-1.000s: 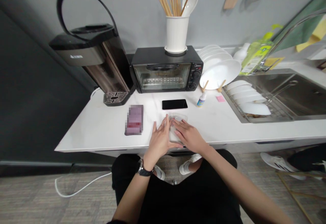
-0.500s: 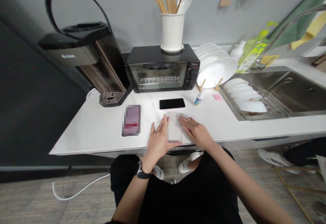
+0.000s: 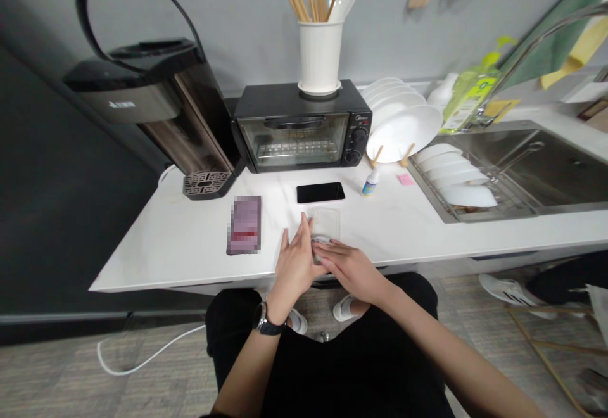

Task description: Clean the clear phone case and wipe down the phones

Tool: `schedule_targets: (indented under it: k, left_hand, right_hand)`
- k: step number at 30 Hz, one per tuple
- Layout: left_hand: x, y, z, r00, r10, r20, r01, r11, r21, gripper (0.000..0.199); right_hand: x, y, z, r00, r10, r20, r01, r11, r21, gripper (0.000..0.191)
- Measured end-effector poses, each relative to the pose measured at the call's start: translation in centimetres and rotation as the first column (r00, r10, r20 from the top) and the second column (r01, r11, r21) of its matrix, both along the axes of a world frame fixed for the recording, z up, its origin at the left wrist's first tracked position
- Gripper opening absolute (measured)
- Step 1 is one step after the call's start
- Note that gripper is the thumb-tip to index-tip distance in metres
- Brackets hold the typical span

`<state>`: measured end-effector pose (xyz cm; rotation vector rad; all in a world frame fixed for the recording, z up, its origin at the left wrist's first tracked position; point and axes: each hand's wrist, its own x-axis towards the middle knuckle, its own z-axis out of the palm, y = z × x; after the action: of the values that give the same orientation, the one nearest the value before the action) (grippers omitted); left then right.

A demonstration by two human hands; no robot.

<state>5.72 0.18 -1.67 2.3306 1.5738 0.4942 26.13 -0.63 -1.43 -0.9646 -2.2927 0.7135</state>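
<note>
A clear plastic sheet (image 3: 325,224) lies flat on the white counter (image 3: 180,259) in front of me, its lower part under my hands. My left hand (image 3: 294,266), with a black watch on its wrist, stands against the sheet's left edge. My right hand (image 3: 350,271) lies across the lower part, its fingertips on a small curled translucent piece (image 3: 321,239) between the hands. How firmly my left hand touches it is hidden. A black smartphone (image 3: 320,193) lies face up just beyond the sheet, apart from both hands.
A pixelated flat object (image 3: 246,225) lies left of my hands. Behind stand a black toaster oven (image 3: 294,133), a water dispenser (image 3: 156,101), and a small bottle (image 3: 370,183). White plates fill racks by a steel sink (image 3: 536,164) at right. A person's legs show at lower right.
My right hand has slid down and left, closer to my left hand, uncovering the sheet's top. The view has shifted slightly, with the counter objects moving left in the frame.
</note>
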Motion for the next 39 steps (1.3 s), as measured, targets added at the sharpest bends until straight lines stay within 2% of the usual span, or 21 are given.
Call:
schedule_targets:
  k: [2,5,7,10,14,17,21,28,31,35,39]
  left_hand:
    - [0.0,-0.1,0.1,1.000,-0.007,-0.014,0.007,1.000,0.006,0.152]
    - [0.1,-0.1,0.2,1.000,-0.008,-0.009,0.008,1.000,0.013,0.154]
    - [0.2,-0.1,0.3,1.000,-0.007,0.000,0.007,1.000,0.012,0.158]
    - [0.3,0.0,0.4,1.000,-0.004,0.017,0.004,1.000,-0.013,0.160]
    - [0.3,0.1,0.6,1.000,0.005,0.022,-0.004,0.999,-0.040,0.159]
    - [0.3,0.0,0.6,1.000,0.016,0.026,-0.015,0.999,-0.030,0.160]
    - [0.3,0.0,0.3,0.998,0.039,0.042,-0.037,0.999,-0.036,0.163]
    - [0.1,-0.1,0.5,0.999,0.014,0.036,-0.015,1.000,0.026,0.155]
    - [0.4,-0.3,0.9,0.999,0.020,0.025,-0.021,0.999,0.044,0.158]
    - [0.7,-0.2,1.0,0.999,0.030,0.028,-0.031,0.999,0.015,0.163]
    - [0.6,-0.1,0.6,0.999,0.030,0.040,-0.031,1.000,0.004,0.160]
  right_hand:
    - [0.8,-1.2,0.4,1.000,0.023,-0.013,-0.023,0.999,-0.026,0.047]
    - [2.4,-1.6,0.2,0.999,-0.033,-0.015,0.032,0.999,-0.016,0.045]
    - [3.6,-0.6,-0.3,0.995,-0.101,0.005,0.101,0.995,0.012,0.047]
    - [4.1,2.1,-1.2,0.982,-0.183,0.049,0.181,0.982,0.050,0.050]
    - [1.8,5.5,-1.6,0.974,-0.210,0.091,0.204,0.977,0.067,0.053]
    - [-0.8,6.2,-1.5,0.980,-0.182,0.085,0.177,0.982,0.064,0.056]
    - [-2.0,4.5,-0.8,0.989,-0.148,0.013,0.147,0.988,0.056,0.057]
    - [0.7,-0.8,1.9,0.996,0.013,-0.088,-0.021,0.995,-0.099,0.046]
    - [2.5,-1.2,2.1,0.996,-0.059,-0.067,0.052,0.993,-0.105,0.047]
    - [4.1,1.3,0.7,0.984,-0.178,-0.033,0.177,0.984,-0.011,0.049]
    - [2.7,5.1,-0.7,0.970,-0.241,0.002,0.241,0.970,0.038,0.053]
